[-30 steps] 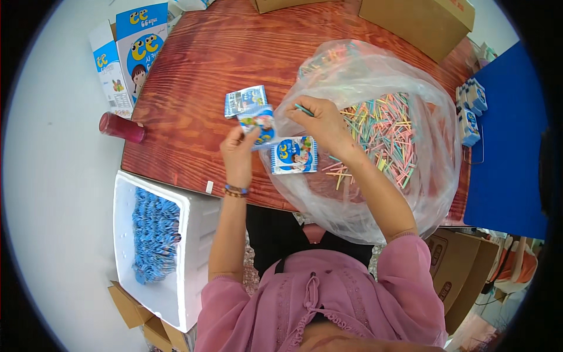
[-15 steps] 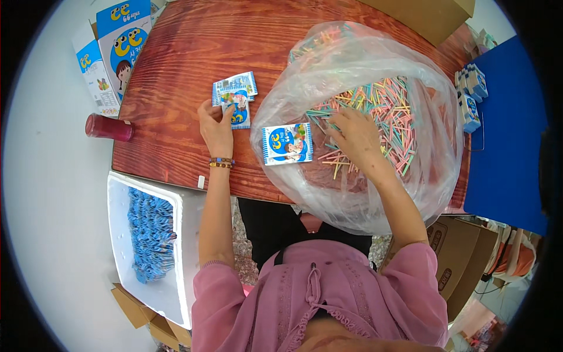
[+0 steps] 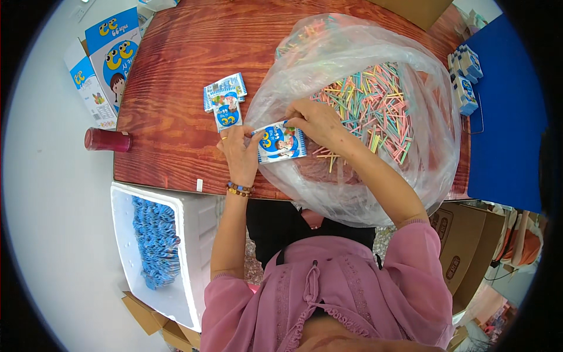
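Note:
A flat blue-and-white printed packet (image 3: 275,146) lies on the front left edge of the clear plastic bag (image 3: 316,182). My left hand (image 3: 239,154) has thumb and fingertips closed at the packet's upper left edge. At its upper right corner, my right hand (image 3: 321,124) pinches with bent fingers; whether a stick is also in them is hidden. Many thin pastel sticks (image 3: 375,105), pink, yellow and green, are heaped in the open bag just beyond my right hand. Farther left, a small blue-and-white packet (image 3: 227,116) overlaps other packets (image 3: 231,84) on the table.
The reddish wooden table (image 3: 176,88) has a red-lidded jar (image 3: 108,140) at its left edge. A white foam box (image 3: 190,246) below holds rows of blue packets (image 3: 155,240). Printed cartons (image 3: 114,58) stand at the far left, small boxes (image 3: 466,94) at the right.
My left hand has left the small packets and come right to the larger packet's edge. My right hand has moved left from the sticks to the packet's upper corner.

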`<state>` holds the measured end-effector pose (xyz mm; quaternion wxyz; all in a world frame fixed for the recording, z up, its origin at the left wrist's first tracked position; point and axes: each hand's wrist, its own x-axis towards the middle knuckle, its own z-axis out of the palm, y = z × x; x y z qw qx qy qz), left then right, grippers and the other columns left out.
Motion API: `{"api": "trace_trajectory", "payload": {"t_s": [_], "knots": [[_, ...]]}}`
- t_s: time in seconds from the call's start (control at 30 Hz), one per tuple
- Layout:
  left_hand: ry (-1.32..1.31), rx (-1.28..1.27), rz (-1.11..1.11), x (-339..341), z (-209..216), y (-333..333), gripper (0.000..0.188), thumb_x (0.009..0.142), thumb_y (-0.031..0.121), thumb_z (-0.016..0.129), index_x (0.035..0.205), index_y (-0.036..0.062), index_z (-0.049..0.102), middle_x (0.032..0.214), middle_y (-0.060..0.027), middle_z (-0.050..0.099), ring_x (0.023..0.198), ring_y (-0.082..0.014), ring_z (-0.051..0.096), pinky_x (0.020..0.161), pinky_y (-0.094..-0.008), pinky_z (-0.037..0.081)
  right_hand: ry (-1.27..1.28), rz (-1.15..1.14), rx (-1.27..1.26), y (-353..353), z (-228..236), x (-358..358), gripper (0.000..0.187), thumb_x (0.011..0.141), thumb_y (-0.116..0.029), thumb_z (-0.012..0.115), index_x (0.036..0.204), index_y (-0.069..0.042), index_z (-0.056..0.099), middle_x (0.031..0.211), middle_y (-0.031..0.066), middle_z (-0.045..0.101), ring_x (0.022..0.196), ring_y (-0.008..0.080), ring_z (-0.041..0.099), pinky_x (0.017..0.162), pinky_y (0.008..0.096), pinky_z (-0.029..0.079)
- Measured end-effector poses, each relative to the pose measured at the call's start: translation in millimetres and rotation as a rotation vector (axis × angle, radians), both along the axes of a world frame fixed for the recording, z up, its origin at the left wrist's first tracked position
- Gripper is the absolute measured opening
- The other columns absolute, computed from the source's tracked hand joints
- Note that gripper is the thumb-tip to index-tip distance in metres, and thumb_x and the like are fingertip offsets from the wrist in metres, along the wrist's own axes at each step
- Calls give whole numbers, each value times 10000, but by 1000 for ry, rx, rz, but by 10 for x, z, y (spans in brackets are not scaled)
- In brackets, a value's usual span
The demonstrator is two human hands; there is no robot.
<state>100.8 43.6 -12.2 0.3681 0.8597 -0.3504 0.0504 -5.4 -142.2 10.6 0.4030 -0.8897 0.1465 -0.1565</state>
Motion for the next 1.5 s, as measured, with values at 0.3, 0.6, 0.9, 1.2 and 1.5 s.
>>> {"api": "trace_trajectory", "payload": {"t_s": [0.3, 0.6, 0.9, 1.2, 1.5], "knots": [[-81, -58, -69, -45, 83, -43, 133, 825, 189, 692, 847, 64, 653, 836, -37, 601, 899, -209, 531, 845, -379, 317, -234, 80, -307, -61, 3, -38, 99, 833, -175, 645, 882, -103, 692, 836, 55, 668, 774, 232, 640, 672, 341, 488], [881, -688, -195, -322, 327, -202, 121, 909, 73, 645, 980, -24, 663, 895, -27, 681, 701, -38, 599, 620, -184, 468, -104, 69, 640, -77, 226, -336, 60, 863, -103, 687, 867, -43, 682, 694, -60, 538, 635, 15, 449, 545, 212, 353], [1154, -1011, -92, -844, 219, -448, 115, 909, 28, 625, 1009, -2, 670, 982, -31, 674, 846, -69, 610, 759, -242, 493, -210, -82, 857, -1, 211, -771, 97, 865, -108, 688, 811, -28, 680, 666, -54, 528, 625, 4, 412, 530, 211, 327], [1307, -1088, -44, -999, 194, -453, 147, 940, 88, 602, 1056, 12, 652, 1024, -42, 669, 919, -128, 638, 816, -311, 532, -244, -89, 812, -127, 132, -1050, 117, 862, -126, 677, 830, -16, 653, 807, -5, 596, 726, 62, 551, 637, 212, 444], [1346, -1069, -117, -1127, 161, -529, 148, 956, 102, 581, 1065, 22, 641, 1066, -38, 654, 936, -127, 630, 817, -325, 539, -390, 223, 127, -87, 165, -1094, 311, 760, -158, 761, 1059, -98, 696, 1369, 107, 452, 1293, 285, 385, 1073, 438, 305]]}}
